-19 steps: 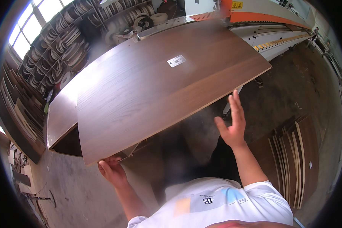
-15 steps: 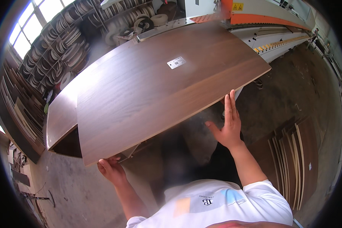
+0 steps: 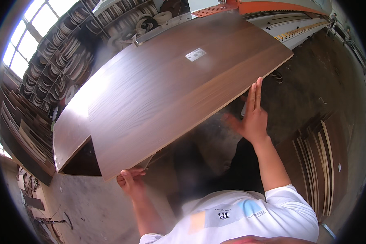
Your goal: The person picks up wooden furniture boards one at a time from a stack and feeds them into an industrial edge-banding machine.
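A large brown wood-grain board (image 3: 175, 97) with a white label (image 3: 195, 54) lies in front of me, its long near edge slanting up to the right. My left hand (image 3: 131, 181) is at its near left corner, the thumb by the edge and the fingers curled beneath it. My right hand (image 3: 254, 120) is open. Its straight fingertips touch the near edge toward the right end, while the thumb stands apart, smeared by motion. Under the board's left end shows a brown flat top (image 3: 71, 132), with a dark hollow below it.
Beyond the board's far right stands a machine with an orange cover (image 3: 280, 7) and a toothed yellow strip (image 3: 303, 30). Racks of edge-banding rolls (image 3: 57, 61) fill the back left. Boards lean at the left (image 3: 24, 126), and several more boards (image 3: 313, 166) stand on edge at the right.
The board has slid a little forward and to the right. Both hands have moved with it, the right one still with fingers at the edge. The whole view has tilted slightly.
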Demonstrator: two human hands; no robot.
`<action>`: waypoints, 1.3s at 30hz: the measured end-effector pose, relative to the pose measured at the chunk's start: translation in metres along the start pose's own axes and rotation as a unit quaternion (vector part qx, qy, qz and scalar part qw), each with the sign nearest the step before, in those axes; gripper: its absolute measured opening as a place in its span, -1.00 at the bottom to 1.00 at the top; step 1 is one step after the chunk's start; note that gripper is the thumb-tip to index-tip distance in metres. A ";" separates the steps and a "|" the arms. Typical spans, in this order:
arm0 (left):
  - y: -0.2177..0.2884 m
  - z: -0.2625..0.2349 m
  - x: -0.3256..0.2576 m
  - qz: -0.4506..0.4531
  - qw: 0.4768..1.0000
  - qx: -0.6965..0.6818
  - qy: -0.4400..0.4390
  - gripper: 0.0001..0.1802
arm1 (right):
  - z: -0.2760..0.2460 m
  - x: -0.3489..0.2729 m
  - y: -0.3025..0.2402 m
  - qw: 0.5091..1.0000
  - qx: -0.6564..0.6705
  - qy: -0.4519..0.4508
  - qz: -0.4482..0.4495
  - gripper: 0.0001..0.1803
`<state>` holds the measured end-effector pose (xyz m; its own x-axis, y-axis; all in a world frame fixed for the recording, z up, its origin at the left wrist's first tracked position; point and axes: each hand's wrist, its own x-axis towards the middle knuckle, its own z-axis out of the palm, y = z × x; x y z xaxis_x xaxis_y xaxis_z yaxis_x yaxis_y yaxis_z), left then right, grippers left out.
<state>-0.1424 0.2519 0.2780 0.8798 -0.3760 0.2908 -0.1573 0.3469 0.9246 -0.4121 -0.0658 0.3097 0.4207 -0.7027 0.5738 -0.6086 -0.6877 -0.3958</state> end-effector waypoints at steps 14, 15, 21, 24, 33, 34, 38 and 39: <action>-0.018 0.124 -0.006 -0.073 0.983 -0.015 -0.169 -0.61 | -0.018 0.011 0.068 0.995 0.086 0.056 0.018 0.13; -0.019 0.129 -0.006 -0.079 0.981 -0.014 -0.175 -0.61 | -0.013 0.000 0.066 0.995 0.092 0.047 0.011 0.10; -0.032 0.159 -0.007 -0.107 0.936 0.068 -0.329 -0.77 | 0.049 -0.145 0.142 0.971 0.043 -0.196 0.130 -0.11; -0.077 0.145 -0.017 -0.097 0.905 0.109 -0.400 -0.83 | 0.050 -0.197 0.139 0.926 -0.078 -0.338 0.151 -0.19; -0.231 0.046 -0.076 0.149 0.744 0.450 -0.471 -0.68 | 0.058 -0.214 0.145 0.929 -0.109 -0.304 0.184 -0.21; -0.232 0.050 -0.077 0.144 0.740 0.452 -0.478 -0.69 | 0.061 -0.211 0.147 0.927 -0.113 -0.302 0.190 -0.17; -0.221 0.056 -0.085 0.151 0.712 0.472 -0.498 -0.70 | 0.064 -0.222 0.158 0.932 -0.088 -0.241 0.255 -0.09; -0.220 0.054 -0.081 0.164 0.702 0.478 -0.501 -0.69 | 0.058 -0.219 0.160 0.927 -0.060 -0.238 0.284 -0.10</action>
<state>-0.2034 0.1596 0.0638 0.0433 -0.9929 0.1104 -0.9285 0.0008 0.3713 -0.5627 -0.0330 0.0790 0.2413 -0.9658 -0.0945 -0.8809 -0.1771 -0.4389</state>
